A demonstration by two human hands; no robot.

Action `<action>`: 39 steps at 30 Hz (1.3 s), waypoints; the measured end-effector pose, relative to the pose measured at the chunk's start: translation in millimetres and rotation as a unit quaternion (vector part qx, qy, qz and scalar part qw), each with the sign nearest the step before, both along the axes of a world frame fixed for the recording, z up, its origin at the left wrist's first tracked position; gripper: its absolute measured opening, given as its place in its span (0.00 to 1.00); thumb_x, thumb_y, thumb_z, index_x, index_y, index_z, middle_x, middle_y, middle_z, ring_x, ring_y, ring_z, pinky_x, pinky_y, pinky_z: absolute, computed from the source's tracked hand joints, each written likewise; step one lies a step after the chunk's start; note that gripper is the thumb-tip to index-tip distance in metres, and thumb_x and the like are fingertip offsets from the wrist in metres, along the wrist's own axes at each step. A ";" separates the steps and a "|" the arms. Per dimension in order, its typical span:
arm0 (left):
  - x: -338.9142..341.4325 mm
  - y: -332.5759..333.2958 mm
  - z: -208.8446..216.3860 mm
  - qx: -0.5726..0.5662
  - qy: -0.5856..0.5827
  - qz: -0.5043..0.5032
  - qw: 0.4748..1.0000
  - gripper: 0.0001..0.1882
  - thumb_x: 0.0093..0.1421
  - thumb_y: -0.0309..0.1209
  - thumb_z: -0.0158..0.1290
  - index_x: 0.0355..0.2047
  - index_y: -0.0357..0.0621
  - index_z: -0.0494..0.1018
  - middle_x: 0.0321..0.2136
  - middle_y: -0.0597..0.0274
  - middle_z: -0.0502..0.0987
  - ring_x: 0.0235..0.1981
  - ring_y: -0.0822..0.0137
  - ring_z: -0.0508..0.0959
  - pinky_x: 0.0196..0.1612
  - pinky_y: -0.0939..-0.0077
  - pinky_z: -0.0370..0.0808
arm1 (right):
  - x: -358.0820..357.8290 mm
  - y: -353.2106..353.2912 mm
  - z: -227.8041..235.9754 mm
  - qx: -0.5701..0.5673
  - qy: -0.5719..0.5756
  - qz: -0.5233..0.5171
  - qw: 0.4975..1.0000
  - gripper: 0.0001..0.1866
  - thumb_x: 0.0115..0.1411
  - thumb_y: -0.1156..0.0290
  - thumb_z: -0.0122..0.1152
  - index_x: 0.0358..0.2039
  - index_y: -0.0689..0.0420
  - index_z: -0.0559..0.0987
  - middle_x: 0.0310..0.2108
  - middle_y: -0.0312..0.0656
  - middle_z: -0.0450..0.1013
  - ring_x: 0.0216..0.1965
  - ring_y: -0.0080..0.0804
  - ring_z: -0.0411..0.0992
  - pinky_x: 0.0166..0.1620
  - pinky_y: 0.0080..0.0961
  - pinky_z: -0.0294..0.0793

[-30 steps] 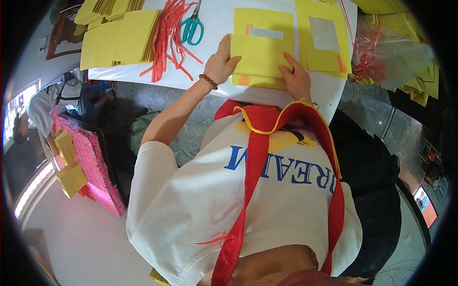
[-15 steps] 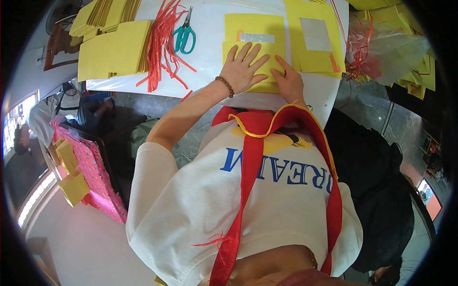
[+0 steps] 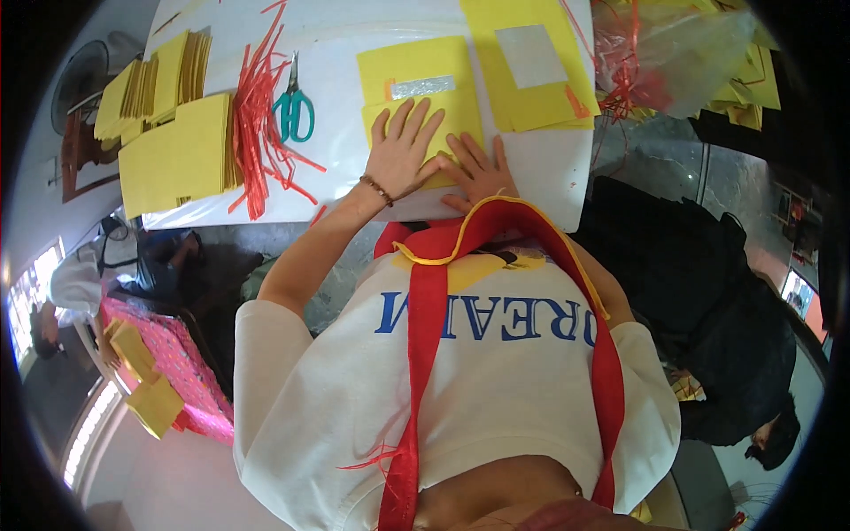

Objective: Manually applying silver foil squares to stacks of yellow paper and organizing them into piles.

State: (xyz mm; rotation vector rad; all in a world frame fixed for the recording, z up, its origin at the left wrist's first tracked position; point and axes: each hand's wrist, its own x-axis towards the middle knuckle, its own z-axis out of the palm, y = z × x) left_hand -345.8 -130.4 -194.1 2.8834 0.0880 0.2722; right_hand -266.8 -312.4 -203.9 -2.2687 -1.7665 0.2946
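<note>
A folded yellow sheet (image 3: 456, 115) lies on the white table, with a silvery strip (image 3: 422, 87) and a small orange mark showing above its lower flap. Flat on that flap rests my left hand (image 3: 403, 152), fingers spread. My right hand (image 3: 479, 175) lies at the sheet's lower right, its fingers apart and nearly touching my left thumb. Neither hand grips anything. Just right of it is a pile of yellow sheets (image 3: 531, 104) bearing a silvery rectangle (image 3: 531, 56). Teal-handled scissors (image 3: 294, 94) lie farther left, beside a bunch of red plastic strips (image 3: 254, 133).
Stacks of folded yellow pieces (image 3: 173, 157) fill the table's left end. Past its right edge sits a clear plastic bag (image 3: 699, 40) near more yellow pieces. Someone in black (image 3: 708, 283) is at my right; another person in white (image 3: 75, 283) is by a pink-covered table (image 3: 177, 363).
My right hand has turned from the sheet's right edge and now lies flatter across its lower part. My left hand still rests on the flap. The whole view has shifted.
</note>
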 end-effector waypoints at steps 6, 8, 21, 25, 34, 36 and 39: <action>-12.1 5.1 19.5 -0.026 -0.047 -0.073 0.996 0.31 0.48 0.41 0.55 0.52 0.47 0.63 0.52 0.57 0.62 0.50 0.57 0.63 0.49 0.59 0.59 | 1.0 5.5 5.9 0.019 -0.004 -0.015 1.000 0.36 0.52 0.47 0.52 0.58 0.51 0.58 0.63 0.42 0.45 0.65 0.40 0.39 0.59 0.60 0.33; -18.3 6.8 21.9 0.010 0.010 -0.098 0.995 0.31 0.48 0.39 0.54 0.53 0.45 0.63 0.52 0.54 0.63 0.48 0.55 0.65 0.48 0.58 0.61 | -5.4 3.8 11.3 0.033 -0.011 -0.011 0.999 0.37 0.52 0.47 0.53 0.58 0.51 0.58 0.63 0.42 0.46 0.65 0.39 0.39 0.59 0.59 0.33; -10.4 12.3 27.0 0.070 -0.057 -0.124 0.988 0.24 0.48 0.29 0.49 0.48 0.37 0.67 0.42 0.50 0.72 0.40 0.58 0.72 0.41 0.67 0.70 | 14.0 -16.4 -14.0 0.310 0.409 -0.084 0.854 0.33 0.57 0.65 0.50 0.60 0.59 0.51 0.59 0.53 0.52 0.62 0.42 0.49 0.61 0.39 0.45; 22.9 77.9 71.8 -0.145 -0.056 0.008 0.988 0.26 0.44 0.24 0.54 0.47 0.47 0.69 0.33 0.55 0.75 0.36 0.57 0.74 0.37 0.67 0.72 | 18.2 -2.3 34.1 0.280 0.419 -0.154 0.850 0.28 0.58 0.58 0.49 0.54 0.62 0.61 0.53 0.53 0.60 0.57 0.42 0.57 0.60 0.37 0.48; 206.8 235.2 104.6 0.047 -0.348 0.081 0.933 0.26 0.46 0.18 0.46 0.47 0.52 0.70 0.40 0.64 0.74 0.42 0.60 0.70 0.44 0.64 0.62 | 15.8 -18.8 -35.1 0.192 0.210 -0.137 0.949 0.20 0.55 0.64 0.51 0.48 0.56 0.69 0.46 0.40 0.69 0.54 0.30 0.61 0.58 0.29 0.51; 244.8 258.0 93.5 0.148 -0.320 0.088 0.932 0.25 0.48 0.21 0.47 0.47 0.59 0.69 0.43 0.72 0.73 0.43 0.63 0.70 0.45 0.62 0.61 | 18.8 -19.5 -38.1 0.190 0.204 -0.121 0.953 0.19 0.54 0.65 0.51 0.47 0.55 0.70 0.46 0.38 0.69 0.54 0.29 0.61 0.59 0.29 0.50; 278.6 281.2 70.8 0.194 -0.214 0.089 0.953 0.25 0.50 0.22 0.47 0.48 0.62 0.68 0.46 0.75 0.71 0.45 0.65 0.69 0.45 0.62 0.60 | 16.8 -14.4 -16.9 0.028 0.229 -0.124 0.965 0.17 0.56 0.66 0.48 0.47 0.55 0.70 0.47 0.34 0.68 0.55 0.25 0.60 0.60 0.29 0.47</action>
